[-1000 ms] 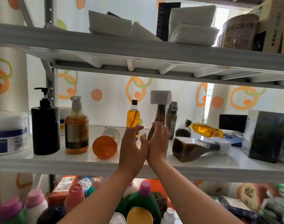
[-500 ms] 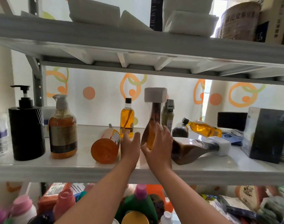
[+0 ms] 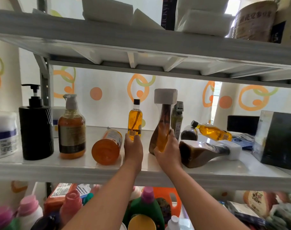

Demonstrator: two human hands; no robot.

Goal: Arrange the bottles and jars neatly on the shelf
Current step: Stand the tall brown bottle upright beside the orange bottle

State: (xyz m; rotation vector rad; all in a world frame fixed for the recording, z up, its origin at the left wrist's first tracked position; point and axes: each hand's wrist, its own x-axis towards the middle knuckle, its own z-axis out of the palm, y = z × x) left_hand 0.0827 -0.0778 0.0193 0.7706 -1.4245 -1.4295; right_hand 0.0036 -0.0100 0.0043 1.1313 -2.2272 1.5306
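White shelf (image 3: 42, 165), patterned curtain behind; 2 pump bottles upright, 3 bottles toppled. Left hand (image 3: 133, 146) wrapped round small amber bottle (image 3: 135, 120), right hand (image 3: 168, 149) round white-capped bottle (image 3: 163, 123).

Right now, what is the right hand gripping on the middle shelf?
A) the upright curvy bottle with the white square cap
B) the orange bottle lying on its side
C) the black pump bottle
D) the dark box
A: the right hand wraps the base of the curvy white-capped bottle, which stands upright.

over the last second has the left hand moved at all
Yes. The left hand has gone deeper into the shelf, from beside the lying orange round-bottomed bottle to the small upright amber bottle with a black cap.
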